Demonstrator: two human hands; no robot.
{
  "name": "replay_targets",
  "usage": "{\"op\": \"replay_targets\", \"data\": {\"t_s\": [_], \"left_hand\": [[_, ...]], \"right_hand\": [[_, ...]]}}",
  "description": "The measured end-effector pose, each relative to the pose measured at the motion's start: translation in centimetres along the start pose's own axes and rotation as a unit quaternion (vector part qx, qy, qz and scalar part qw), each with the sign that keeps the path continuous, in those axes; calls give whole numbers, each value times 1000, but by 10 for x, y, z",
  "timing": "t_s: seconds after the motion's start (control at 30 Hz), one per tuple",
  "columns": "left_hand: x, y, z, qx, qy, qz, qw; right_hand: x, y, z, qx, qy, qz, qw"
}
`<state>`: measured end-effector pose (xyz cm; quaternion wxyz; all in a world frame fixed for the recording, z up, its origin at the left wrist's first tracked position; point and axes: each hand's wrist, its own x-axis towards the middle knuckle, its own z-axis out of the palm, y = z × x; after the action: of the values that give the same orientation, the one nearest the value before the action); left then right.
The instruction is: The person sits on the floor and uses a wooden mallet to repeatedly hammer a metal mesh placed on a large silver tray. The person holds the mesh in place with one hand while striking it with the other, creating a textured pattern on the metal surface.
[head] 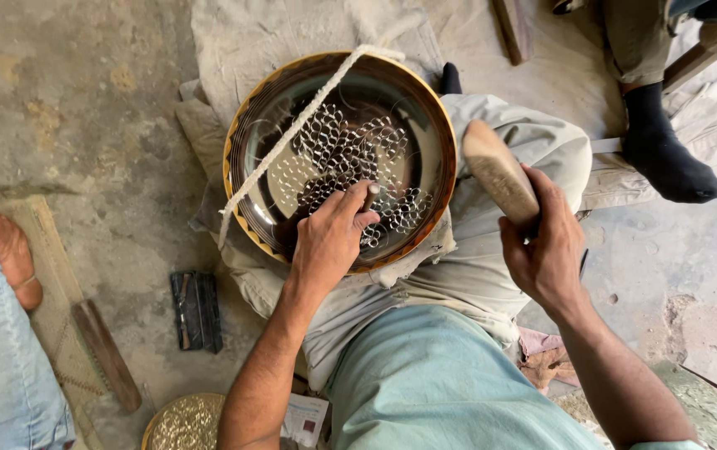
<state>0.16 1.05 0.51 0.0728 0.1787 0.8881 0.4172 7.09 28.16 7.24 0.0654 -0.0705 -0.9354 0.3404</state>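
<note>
The round metal tray (267, 133) rests tilted on the person's lap, a white cord (292, 133) lying across it. A scale-like pattern covers the middle of its dark face; the outer band is still plain, so much seems left. The right hand (546, 246) is closed round a wooden mallet (498, 173). The left hand (329, 237) pinches a small chisel (371, 196) against the pattern.

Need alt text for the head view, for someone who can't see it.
A person's left hand holds a small punch tool upright against a round engraved metal plate resting on their lap, while the right hand grips a wooden mallet raised beside it. A white cord crosses the plate.
</note>
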Motion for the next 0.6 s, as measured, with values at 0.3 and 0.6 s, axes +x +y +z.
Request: {"op": "replay_targets", "data": {"t_s": [0.3,0.6], "left_hand": [[1,24,-4,-1,29,-6,1000],[-15,22,12,-14,139,-42,989]], "right_hand": [[32,-22,-11,-160,-39,-160,973],[59,-44,-5,-182,-46,-190,964]]}}
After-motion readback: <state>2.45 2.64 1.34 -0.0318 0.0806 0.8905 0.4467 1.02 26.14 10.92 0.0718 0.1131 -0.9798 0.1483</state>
